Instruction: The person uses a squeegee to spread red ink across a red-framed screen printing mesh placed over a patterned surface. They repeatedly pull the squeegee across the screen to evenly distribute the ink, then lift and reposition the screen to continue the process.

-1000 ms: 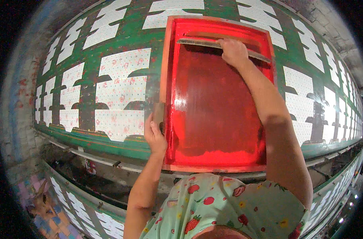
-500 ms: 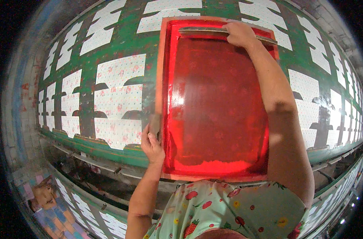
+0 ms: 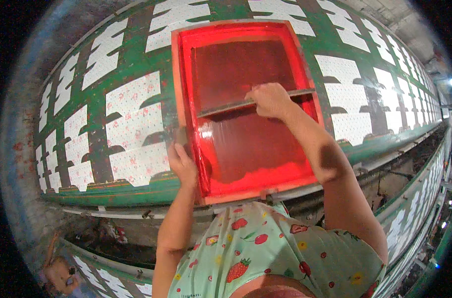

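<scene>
A large screen-printing frame (image 3: 178, 79) with red-stained edges lies on the long green table, over the cut fabric pieces. Across its dark red mesh (image 3: 246, 64) stretches a long, thin squeegee (image 3: 226, 108), slightly tilted, its right end higher in the picture. My right hand (image 3: 269, 99) is closed round the squeegee near its middle. At the frame's left side, my left hand (image 3: 182, 164) grips a block-like handle (image 3: 180, 136) on the outer edge; its fingers are partly hidden. Wet red ink (image 3: 265, 176) pools along the near end of the mesh.
Rows of white cut fabric pieces (image 3: 134, 111) with small printed patterns cover the green table (image 3: 92, 116) on both sides. A metal rail (image 3: 136, 213) runs along its near edge. Another table with white pieces (image 3: 99, 275) lies behind, where another person (image 3: 62, 273) shows at lower left.
My right hand has drawn the squeegee from the far end of the frame towards me, to about mid-mesh. My left hand stays at the frame's left side. The whole view has shifted and turned slightly.
</scene>
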Demonstrator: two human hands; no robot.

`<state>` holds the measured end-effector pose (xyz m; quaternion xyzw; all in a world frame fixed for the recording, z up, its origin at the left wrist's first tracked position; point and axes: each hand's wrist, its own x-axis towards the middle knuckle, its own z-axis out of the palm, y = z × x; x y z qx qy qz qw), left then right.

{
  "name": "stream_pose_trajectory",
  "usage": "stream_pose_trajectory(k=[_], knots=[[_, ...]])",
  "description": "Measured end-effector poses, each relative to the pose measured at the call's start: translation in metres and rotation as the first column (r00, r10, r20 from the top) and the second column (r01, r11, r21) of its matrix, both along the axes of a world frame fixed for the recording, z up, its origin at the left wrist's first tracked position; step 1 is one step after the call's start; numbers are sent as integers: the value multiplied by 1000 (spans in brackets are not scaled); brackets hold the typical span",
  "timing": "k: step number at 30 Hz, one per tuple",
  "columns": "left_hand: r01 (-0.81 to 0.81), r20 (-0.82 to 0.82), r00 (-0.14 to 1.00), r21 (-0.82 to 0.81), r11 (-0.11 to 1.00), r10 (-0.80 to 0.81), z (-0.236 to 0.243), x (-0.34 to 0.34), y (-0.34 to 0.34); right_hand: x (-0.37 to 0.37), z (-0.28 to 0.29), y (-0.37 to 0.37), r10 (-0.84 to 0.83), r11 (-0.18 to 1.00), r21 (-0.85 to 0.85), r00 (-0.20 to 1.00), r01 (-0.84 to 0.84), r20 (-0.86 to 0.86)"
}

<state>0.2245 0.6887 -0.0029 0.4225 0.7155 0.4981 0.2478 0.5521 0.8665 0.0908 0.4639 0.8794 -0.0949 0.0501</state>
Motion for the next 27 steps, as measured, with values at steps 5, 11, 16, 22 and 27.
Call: stream_pose_trajectory(k=[5,11,16,22,27], knots=[[6,-44,999,-18,1000,-6,-23,-14,4,-4,6,-123,-56,998,-32,997,55,-60],[-41,-18,999,76,996,43,-27,-7,7,-14,9,-238,-99,991,-87,995,100,16],[-14,-156,988,-1,1000,13,-9,-3,7,-15,4,-288,-56,998,-15,998,57,29],[37,-165,986,-7,999,-38,6,0,-2,-20,-8,-331,-132,986,74,976,146,-173],[83,-151,985,-28,996,-86,10,-2,-7,-19,-7,-358,-149,981,92,969,169,-195]])
